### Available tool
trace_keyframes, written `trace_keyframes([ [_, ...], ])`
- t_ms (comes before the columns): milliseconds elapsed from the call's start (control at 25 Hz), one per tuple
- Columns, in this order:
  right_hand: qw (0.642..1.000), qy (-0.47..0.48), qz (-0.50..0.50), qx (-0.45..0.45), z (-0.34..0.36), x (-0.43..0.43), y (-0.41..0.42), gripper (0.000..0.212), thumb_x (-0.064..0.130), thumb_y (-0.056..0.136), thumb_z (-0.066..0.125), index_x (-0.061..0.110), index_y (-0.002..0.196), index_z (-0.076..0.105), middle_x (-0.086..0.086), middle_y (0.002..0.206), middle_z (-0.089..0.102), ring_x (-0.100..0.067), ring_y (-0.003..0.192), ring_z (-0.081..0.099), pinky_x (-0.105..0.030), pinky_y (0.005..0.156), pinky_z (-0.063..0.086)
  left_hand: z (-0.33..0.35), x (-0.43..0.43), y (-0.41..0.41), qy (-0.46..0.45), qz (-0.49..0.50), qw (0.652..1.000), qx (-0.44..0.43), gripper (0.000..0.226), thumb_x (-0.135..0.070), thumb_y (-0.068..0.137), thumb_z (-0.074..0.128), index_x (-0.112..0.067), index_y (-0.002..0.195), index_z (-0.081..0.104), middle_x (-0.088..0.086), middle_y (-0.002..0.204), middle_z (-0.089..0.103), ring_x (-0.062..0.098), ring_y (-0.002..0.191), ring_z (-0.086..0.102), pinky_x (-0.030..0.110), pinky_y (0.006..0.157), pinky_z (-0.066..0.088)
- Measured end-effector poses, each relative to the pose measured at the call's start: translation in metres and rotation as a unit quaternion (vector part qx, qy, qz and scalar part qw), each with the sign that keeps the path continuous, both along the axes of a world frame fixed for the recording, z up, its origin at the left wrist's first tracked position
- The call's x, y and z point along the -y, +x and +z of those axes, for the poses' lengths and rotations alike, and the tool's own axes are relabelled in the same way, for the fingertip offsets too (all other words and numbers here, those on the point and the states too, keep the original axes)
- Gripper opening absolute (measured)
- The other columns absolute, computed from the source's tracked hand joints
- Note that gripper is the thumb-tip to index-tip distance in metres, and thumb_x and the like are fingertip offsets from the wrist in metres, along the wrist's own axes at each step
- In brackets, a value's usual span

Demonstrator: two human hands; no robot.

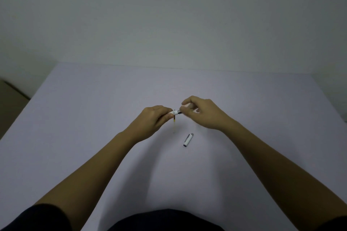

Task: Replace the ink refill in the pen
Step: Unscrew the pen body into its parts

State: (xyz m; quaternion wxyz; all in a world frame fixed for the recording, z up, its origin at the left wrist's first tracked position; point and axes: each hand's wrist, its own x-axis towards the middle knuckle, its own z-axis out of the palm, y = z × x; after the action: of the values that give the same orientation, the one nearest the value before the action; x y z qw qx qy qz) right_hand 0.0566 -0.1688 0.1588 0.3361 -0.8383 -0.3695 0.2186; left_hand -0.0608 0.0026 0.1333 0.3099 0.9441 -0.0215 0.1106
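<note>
Nearest, a short white plastic pen cap (188, 139) lies on the pale lilac desk (93, 118), below both grips. Above it, the left hand (153, 120) pinches the white pen barrel (174, 112); a thin yellowish refill (174, 122) lies just beneath. The right hand (203, 112) closes on the barrel's other end. Likely unscrewing; next, pull the halves apart.

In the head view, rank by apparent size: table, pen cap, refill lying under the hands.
1. Table, by far the largest.
2. Pen cap.
3. Refill, thin and faint; its length rivals the cap's, so this order is uncertain.
</note>
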Motion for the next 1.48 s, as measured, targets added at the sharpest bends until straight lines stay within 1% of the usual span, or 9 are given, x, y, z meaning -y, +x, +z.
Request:
trace_keyframes([
  [80,0.999,-0.030,0.007,0.011,0.000,-0.001,0.002,0.035,0.049,0.091,0.045,0.025,0.076,0.066,0.012,0.069,0.065,-0.001,0.057,0.054,-0.026,0.060,0.039,0.000,0.001,-0.001,-0.005,-0.002,1.000,-0.003,0.019,-0.025,0.094,0.050,-0.014,0.095,0.064,-0.011,0.070,0.051,0.002,0.061,0.046,0.004,0.064,0.035],
  [200,0.999,0.025,0.013,0.017,0.000,0.000,0.001,0.009,0.035,0.082,0.065,0.028,0.080,0.061,0.015,0.074,0.061,-0.004,0.073,0.057,-0.026,0.068,0.044,-0.001,0.001,-0.001,-0.017,0.007,1.000,0.000,0.019,-0.026,0.094,0.050,-0.014,0.094,0.065,-0.010,0.069,0.051,0.000,0.061,0.046,0.004,0.062,0.034],
  [400,1.000,0.012,-0.017,-0.006,0.002,-0.001,0.003,0.015,0.040,0.084,0.061,0.027,0.078,0.065,0.000,0.077,0.069,-0.012,0.065,0.059,-0.022,0.060,0.043,-0.004,0.001,-0.001,-0.039,0.015,0.999,-0.001,0.021,-0.029,0.094,0.047,-0.016,0.092,0.064,-0.005,0.066,0.053,0.006,0.061,0.046,0.006,0.061,0.035],
  [520,0.998,0.056,-0.007,-0.014,0.003,-0.001,0.001,0.010,0.024,0.080,0.069,0.031,0.077,0.062,0.011,0.075,0.062,0.004,0.060,0.054,-0.006,0.057,0.041,-0.008,0.001,-0.001,-0.064,0.034,0.997,-0.009,0.021,-0.030,0.094,0.048,-0.018,0.092,0.064,-0.004,0.066,0.056,0.003,0.065,0.049,0.009,0.059,0.036],
  [680,0.994,0.069,-0.065,-0.054,0.006,-0.003,-0.001,0.014,0.042,0.078,0.067,0.030,0.086,0.064,0.015,0.078,0.064,0.010,0.058,0.056,-0.001,0.052,0.041,-0.014,0.006,-0.003,-0.120,0.065,0.991,0.001,0.017,-0.028,0.094,0.050,-0.022,0.092,0.066,-0.015,0.062,0.052,0.002,0.063,0.050,0.008,0.058,0.037],
  [960,0.991,0.063,-0.076,-0.088,0.011,0.000,0.002,0.022,0.035,0.077,0.071,0.028,0.097,0.063,0.011,0.087,0.065,0.000,0.075,0.065,-0.015,0.063,0.049,-0.015,0.004,-0.002,-0.116,0.068,0.991,0.006,0.017,-0.029,0.093,0.050,-0.023,0.092,0.065,-0.018,0.062,0.051,-0.001,0.064,0.050,0.005,0.058,0.035],
  [1120,0.993,0.056,-0.080,-0.068,0.008,-0.002,0.003,0.004,0.037,0.080,0.068,0.033,0.078,0.067,0.012,0.074,0.066,0.007,0.059,0.058,-0.006,0.051,0.042,-0.018,0.004,-0.002,-0.133,0.071,0.989,-0.005,0.016,-0.031,0.093,0.050,-0.028,0.088,0.064,-0.010,0.063,0.054,0.004,0.061,0.048,0.009,0.056,0.035],
  [1280,0.949,0.177,-0.129,-0.227,-0.002,-0.003,0.006,0.009,0.024,0.085,0.065,0.032,0.084,0.068,0.005,0.089,0.067,-0.006,0.083,0.064,-0.021,0.075,0.052,-0.027,0.007,-0.008,-0.222,0.120,0.967,-0.017,0.017,-0.029,0.093,0.050,-0.026,0.090,0.067,-0.010,0.065,0.057,-0.001,0.055,0.048,0.005,0.051,0.035],
  [1480,0.809,0.353,-0.261,-0.392,-0.031,-0.002,0.022,0.017,0.012,0.094,0.051,0.020,0.104,0.062,0.006,0.086,0.068,0.003,0.082,0.066,-0.011,0.076,0.049,-0.037,0.010,-0.011,-0.289,0.168,0.941,-0.046,0.018,-0.033,0.093,0.049,-0.038,0.088,0.065,-0.010,0.066,0.056,0.000,0.049,0.041,0.006,0.046,0.033],
])
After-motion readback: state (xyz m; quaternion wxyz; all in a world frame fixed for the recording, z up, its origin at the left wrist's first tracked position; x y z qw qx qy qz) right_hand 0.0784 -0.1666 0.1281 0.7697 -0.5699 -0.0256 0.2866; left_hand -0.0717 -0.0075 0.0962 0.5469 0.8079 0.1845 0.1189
